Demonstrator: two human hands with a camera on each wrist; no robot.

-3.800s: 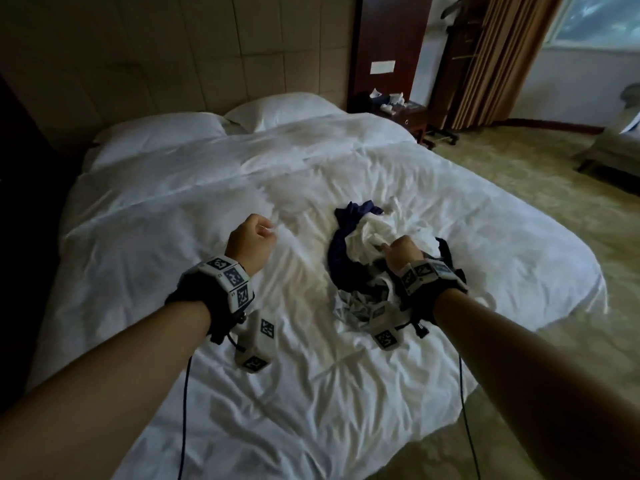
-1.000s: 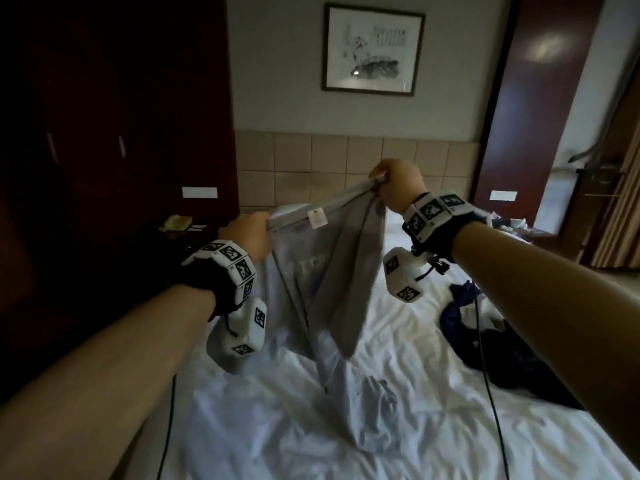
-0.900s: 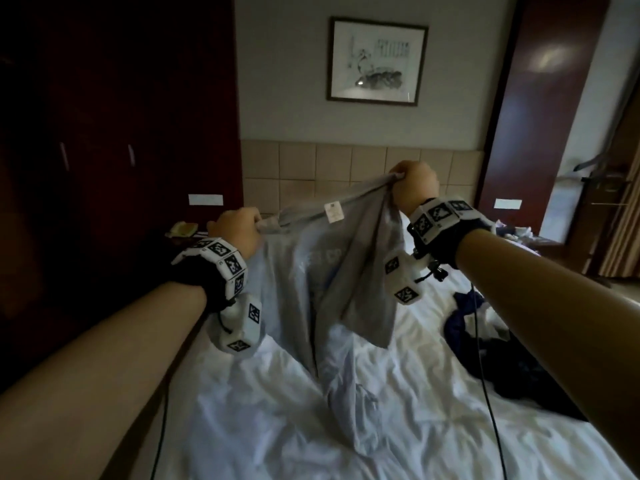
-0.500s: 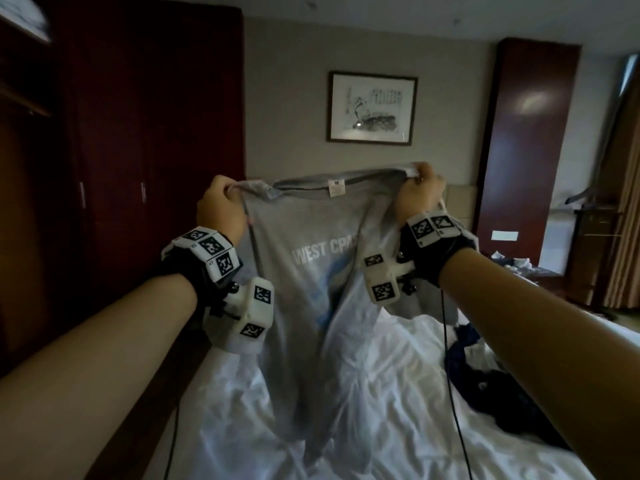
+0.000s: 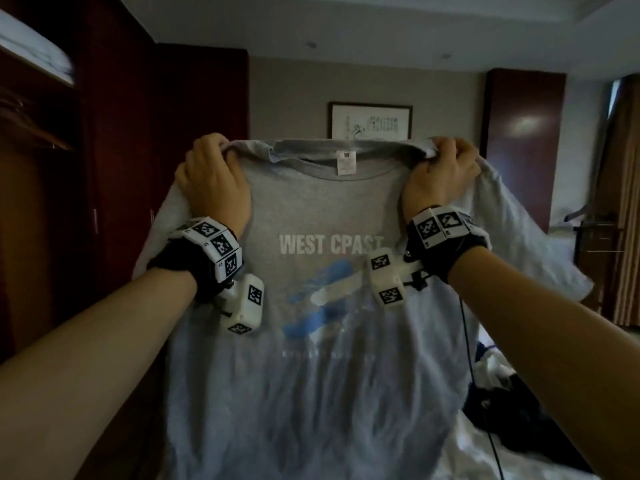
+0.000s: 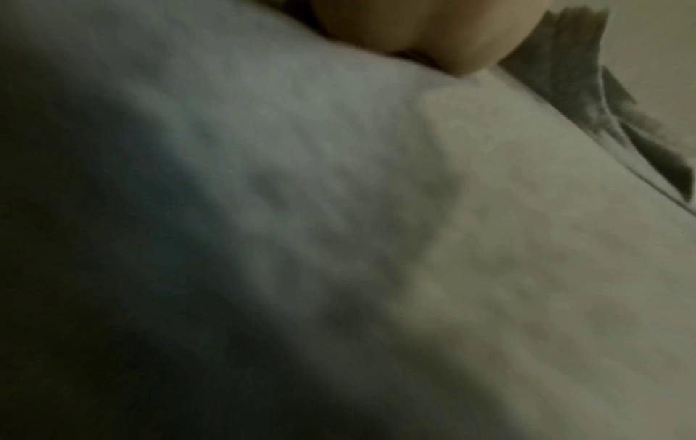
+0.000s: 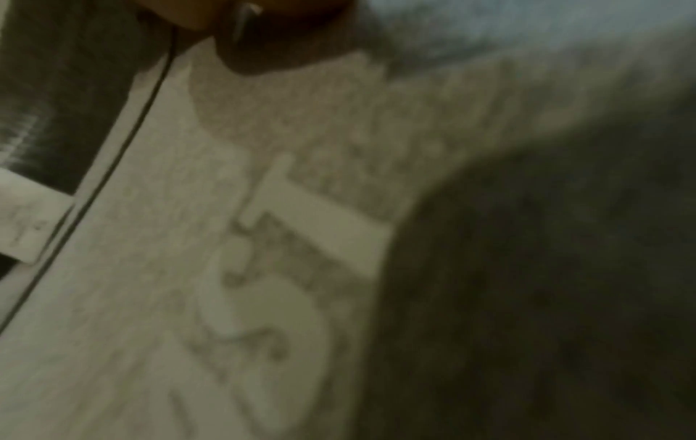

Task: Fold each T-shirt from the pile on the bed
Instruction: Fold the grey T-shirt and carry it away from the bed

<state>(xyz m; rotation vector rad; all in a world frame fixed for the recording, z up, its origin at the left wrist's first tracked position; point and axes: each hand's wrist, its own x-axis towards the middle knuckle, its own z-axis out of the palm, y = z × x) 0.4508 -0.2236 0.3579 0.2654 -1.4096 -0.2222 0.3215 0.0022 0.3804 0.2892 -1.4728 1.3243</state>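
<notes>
T-shirt (image 5: 311, 358), grey and printed "WEST CPAST" in white over blue streaks, is held up spread in the air between the two hands, above the bed (image 5: 540, 459). Its left shoulder is gripped by the curled fingers of the left hand (image 5: 213, 181), its right shoulder by those of the right hand (image 5: 438, 178); the hands are kept well apart, level with the collar, where a white label (image 5: 346, 162) is seen. A sleeve is draped outside each hand. Below and beyond the right hand, a dark pile of clothes (image 5: 512, 414) is partly hidden by the right forearm, so its pieces cannot be told apart. Both wrist views are filled with blurred grey cloth; little of the fingers can be made out there.
</notes>
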